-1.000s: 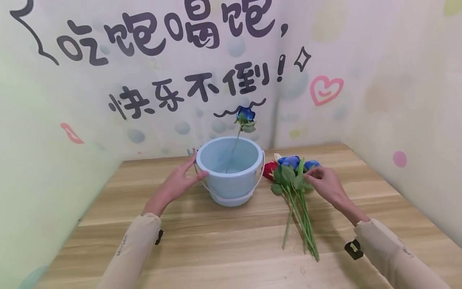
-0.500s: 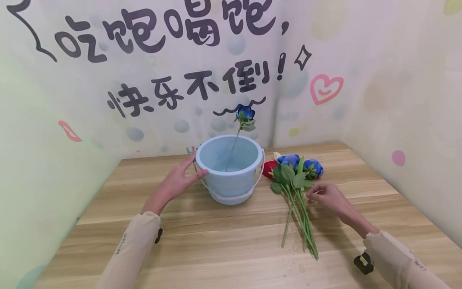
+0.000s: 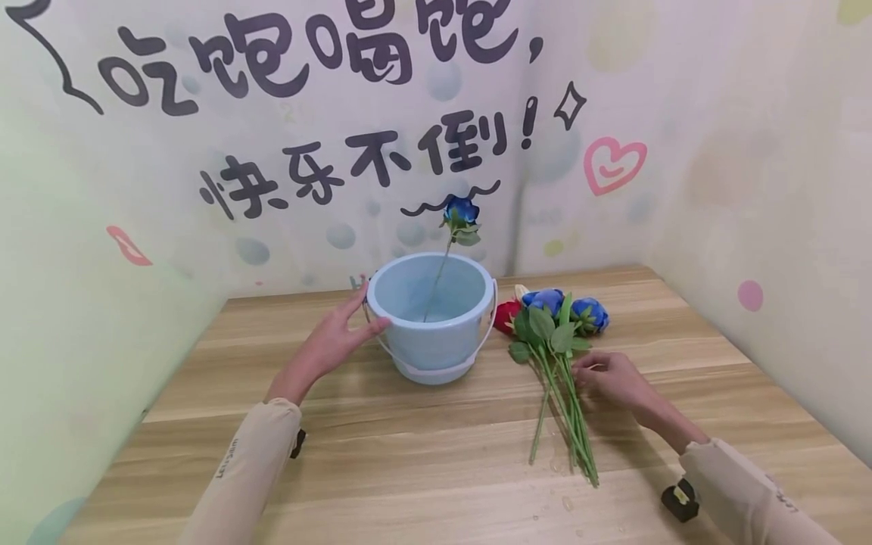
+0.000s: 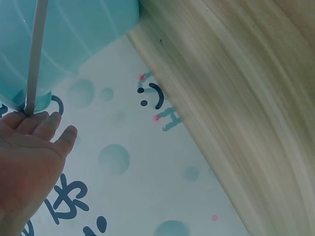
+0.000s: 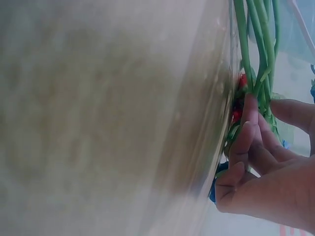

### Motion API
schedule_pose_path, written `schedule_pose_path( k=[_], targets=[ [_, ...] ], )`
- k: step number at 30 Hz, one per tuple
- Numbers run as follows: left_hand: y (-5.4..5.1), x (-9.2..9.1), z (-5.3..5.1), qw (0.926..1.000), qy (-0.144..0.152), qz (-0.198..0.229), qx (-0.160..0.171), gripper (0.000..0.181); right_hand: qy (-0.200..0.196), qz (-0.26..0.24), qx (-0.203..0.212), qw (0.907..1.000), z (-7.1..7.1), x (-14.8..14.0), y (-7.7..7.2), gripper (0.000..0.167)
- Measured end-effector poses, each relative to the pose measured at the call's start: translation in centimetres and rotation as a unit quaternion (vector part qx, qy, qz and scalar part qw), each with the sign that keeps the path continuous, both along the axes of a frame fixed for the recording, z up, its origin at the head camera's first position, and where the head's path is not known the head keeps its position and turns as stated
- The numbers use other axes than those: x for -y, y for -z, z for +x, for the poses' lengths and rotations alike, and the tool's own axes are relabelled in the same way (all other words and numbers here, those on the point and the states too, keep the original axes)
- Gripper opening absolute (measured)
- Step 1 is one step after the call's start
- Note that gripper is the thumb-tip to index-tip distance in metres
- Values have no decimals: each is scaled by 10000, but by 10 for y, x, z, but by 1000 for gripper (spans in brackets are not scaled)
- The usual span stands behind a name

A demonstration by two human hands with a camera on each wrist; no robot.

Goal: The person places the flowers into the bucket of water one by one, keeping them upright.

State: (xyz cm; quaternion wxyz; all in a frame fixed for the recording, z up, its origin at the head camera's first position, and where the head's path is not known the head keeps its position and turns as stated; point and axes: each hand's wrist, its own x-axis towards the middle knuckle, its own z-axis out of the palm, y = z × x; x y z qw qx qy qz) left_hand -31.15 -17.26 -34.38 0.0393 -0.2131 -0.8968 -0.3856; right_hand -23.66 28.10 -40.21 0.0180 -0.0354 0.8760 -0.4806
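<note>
Right hand [image 3: 616,383] seemingly pinches green flower stems [image 3: 580,430], which should prove light, bendy, best held there; left hand [image 3: 334,341] spreads against blue bucket [image 3: 436,350]

From my end, the bucket [image 3: 436,350] reads plain pale blue, its handle [image 4: 35,56] a greyish white. The rose [image 3: 462,212] in it is deep blue over green leaves. Beside it I make out two blue blooms [image 3: 590,315], a red flower [image 3: 507,317] and a cream tip [image 3: 521,292], with green stems [image 3: 580,431]. The bench [image 3: 409,469] is tan with streaky wood grain. My feed shows a whitish wall [image 3: 736,197] with soft blue, yellow-green and pink spots, black lettering [image 3: 309,171] and a pink outlined heart [image 3: 615,165].
</note>
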Motion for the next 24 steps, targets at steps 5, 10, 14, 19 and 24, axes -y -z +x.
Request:
schedule_pose_path(
  k=[5,10,14,19,24],
  targets=[
    [0,1,0,10000,-4,22,-32,91,-22,85,-17,10000,0,2,0,27],
    [1,1,-2,10000,12,5,-74,91,-88,153,-53,9998,-1,1,0,26],
    [1,1,0,10000,4,42,-15,90,-99,194,-72,9997,-3,0,0,25],
    [1,1,0,10000,5,54,-11,89,-87,130,-17,9999,-4,-1,1,25],
    [1,1,0,10000,-1,30,-40,89,-137,-43,36,9999,-4,-2,1,25]
  ],
)
